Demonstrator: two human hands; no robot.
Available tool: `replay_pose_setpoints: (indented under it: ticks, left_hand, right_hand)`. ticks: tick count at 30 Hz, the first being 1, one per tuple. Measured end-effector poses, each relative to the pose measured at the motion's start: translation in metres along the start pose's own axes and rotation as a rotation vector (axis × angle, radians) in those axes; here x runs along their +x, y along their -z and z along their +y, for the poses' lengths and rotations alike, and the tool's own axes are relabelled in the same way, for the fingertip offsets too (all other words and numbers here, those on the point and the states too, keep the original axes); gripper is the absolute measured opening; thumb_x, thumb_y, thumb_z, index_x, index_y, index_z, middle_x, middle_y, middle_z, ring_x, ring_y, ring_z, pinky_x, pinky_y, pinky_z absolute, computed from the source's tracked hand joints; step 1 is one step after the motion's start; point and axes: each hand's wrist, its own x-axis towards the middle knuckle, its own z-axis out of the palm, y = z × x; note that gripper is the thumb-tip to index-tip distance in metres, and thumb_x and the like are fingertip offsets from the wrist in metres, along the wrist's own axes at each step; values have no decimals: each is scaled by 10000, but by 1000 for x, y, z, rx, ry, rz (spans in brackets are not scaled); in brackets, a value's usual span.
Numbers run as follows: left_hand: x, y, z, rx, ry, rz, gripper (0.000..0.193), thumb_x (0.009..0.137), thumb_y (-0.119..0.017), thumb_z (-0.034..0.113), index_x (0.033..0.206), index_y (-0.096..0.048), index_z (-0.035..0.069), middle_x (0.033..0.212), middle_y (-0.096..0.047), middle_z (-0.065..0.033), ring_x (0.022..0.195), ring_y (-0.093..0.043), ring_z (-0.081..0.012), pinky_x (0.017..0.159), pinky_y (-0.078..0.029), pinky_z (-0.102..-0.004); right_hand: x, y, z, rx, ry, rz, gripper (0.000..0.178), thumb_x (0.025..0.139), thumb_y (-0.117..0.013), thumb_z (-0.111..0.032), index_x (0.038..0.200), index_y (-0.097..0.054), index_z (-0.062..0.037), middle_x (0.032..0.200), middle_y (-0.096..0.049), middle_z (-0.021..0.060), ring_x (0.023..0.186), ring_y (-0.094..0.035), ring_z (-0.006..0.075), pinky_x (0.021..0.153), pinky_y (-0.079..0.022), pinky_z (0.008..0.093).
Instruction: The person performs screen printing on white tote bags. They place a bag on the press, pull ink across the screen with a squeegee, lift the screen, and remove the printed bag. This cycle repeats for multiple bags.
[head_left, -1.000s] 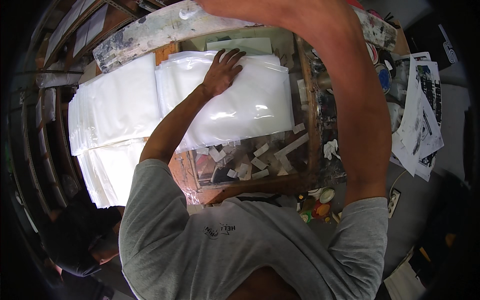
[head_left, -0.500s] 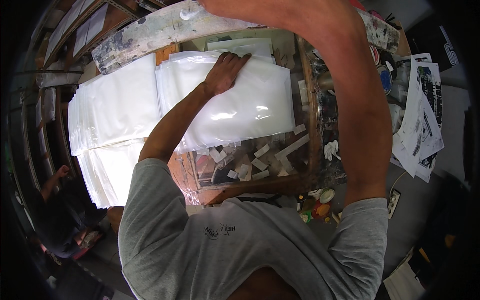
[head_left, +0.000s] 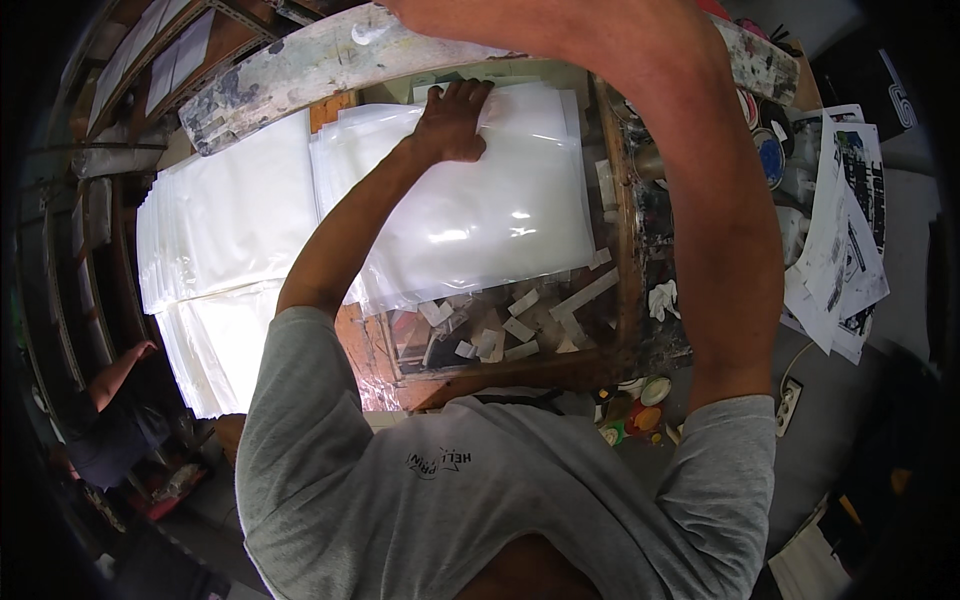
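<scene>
My left hand [head_left: 455,120] lies on a stack of clear plastic sheets [head_left: 500,200], near its far edge. Its fingers are spread, and the thumb stands out to the right. Across the far side runs a pale, paint-stained beam [head_left: 280,75]. My right arm arches up and over to the left, so that my right hand [head_left: 415,12] is at the beam by the top edge. The picture cuts off its fingers, and whether it grips the beam cannot be seen. Left of the sheets, more piles of translucent sheets [head_left: 235,210] overlap in fanned layers.
Beneath the sheets is a glass-topped, wood-framed table [head_left: 500,375] with pale scraps [head_left: 520,330]. Paint cans [head_left: 768,158] and a crumpled white wad [head_left: 662,300] lie to the right, beside printed papers [head_left: 840,240]. Another person's arm [head_left: 120,375] shows at far left, near shelving.
My left hand has slid a little farther away and spread its thumb. The top sheet sits slightly farther right. The other person's arm at far left has shifted.
</scene>
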Motion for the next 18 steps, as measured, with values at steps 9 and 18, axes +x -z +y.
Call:
replay_pose_setpoints:
  ticks: [9,18]
  left_hand:
    - [33,12,-14,-43,108,-310,825,695,-731,325,1427,-461,56,1241,-650,-216,1261,-566,-347,1080,-350,-609]
    - [55,36,-16,-973,-58,-282,756,714,-737,-5,1424,-496,90,1106,-686,-150,1062,-622,-231,924,-521,-376]
  right_hand:
    - [1,14,-2,109,-61,-143,628,1002,-603,-469,543,-599,-40,396,-442,20,369,-438,138,520,-554,353]
    - [2,27,-3,165,-114,-126,637,998,-600,-480,546,-609,-32,409,-475,45,382,-481,155,520,-557,386]
